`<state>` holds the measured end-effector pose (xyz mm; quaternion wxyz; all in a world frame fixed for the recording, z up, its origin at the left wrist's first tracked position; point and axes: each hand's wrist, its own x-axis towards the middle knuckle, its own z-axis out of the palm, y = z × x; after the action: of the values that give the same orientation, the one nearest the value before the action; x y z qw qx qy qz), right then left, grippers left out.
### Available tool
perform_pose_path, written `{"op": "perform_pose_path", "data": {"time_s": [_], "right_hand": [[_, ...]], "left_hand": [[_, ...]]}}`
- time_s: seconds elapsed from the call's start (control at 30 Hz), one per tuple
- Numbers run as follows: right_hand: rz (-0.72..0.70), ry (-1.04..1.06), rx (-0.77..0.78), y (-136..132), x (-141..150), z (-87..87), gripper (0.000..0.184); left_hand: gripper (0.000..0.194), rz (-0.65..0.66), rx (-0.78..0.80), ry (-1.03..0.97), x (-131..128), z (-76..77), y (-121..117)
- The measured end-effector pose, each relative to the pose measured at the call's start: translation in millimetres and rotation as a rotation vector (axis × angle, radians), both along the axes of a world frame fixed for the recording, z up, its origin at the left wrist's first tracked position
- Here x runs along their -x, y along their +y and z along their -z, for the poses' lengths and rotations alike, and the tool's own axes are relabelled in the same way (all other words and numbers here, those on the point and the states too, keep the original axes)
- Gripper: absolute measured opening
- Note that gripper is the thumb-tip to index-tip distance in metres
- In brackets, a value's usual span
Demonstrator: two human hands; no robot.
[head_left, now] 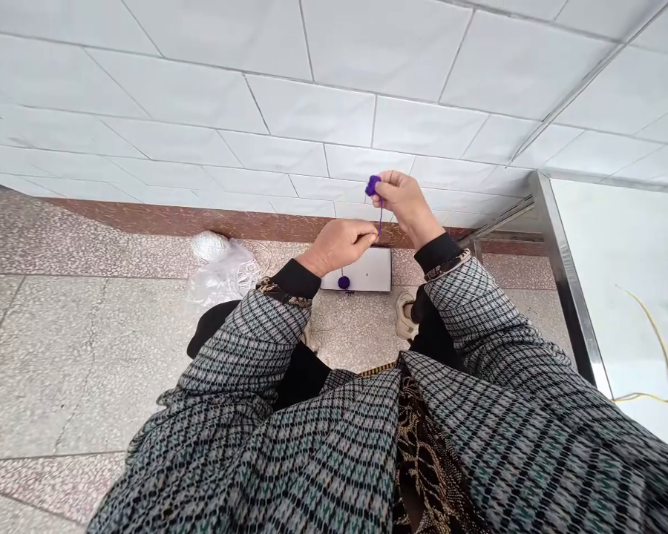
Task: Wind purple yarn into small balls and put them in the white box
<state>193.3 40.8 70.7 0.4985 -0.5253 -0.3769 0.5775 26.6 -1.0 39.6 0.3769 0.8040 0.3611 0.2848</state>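
My right hand is raised in front of the tiled wall, fingers pinched on a small purple yarn ball. A purple strand runs down from it to my left hand, whose fingers are closed in a pinch on the strand. Below my left hand a second small purple ball lies or hangs at the edge of a white card on the floor. Both arms wear checked grey sleeves.
A clear plastic bag with white yarn lies on the speckled floor to the left. A metal-edged white table with a yellow cord stands at right. My shoe shows beneath my right arm.
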Motion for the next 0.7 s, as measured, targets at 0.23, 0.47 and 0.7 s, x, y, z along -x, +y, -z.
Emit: {"op": "perform_pose_path", "data": {"time_s": [0.23,0.47,0.7], "right_hand": [[-0.072,0.079,0.061,-3.7,7.5,-3.3,0.032],[-0.232,0.034,0.001,-19.1,24.0,-12.3,0.029],[-0.047,-0.087,-0.111,-13.1,11.9,-4.3,0.028]], "left_hand": [[0.020,-0.136,0.174,0.284,47.3,4.1,19.8],[0.059,-0.440,0.247,-0.225,21.4,32.0,41.2],[0.037,-0.169,0.712,-0.558,-14.4,9.6,13.3]]}}
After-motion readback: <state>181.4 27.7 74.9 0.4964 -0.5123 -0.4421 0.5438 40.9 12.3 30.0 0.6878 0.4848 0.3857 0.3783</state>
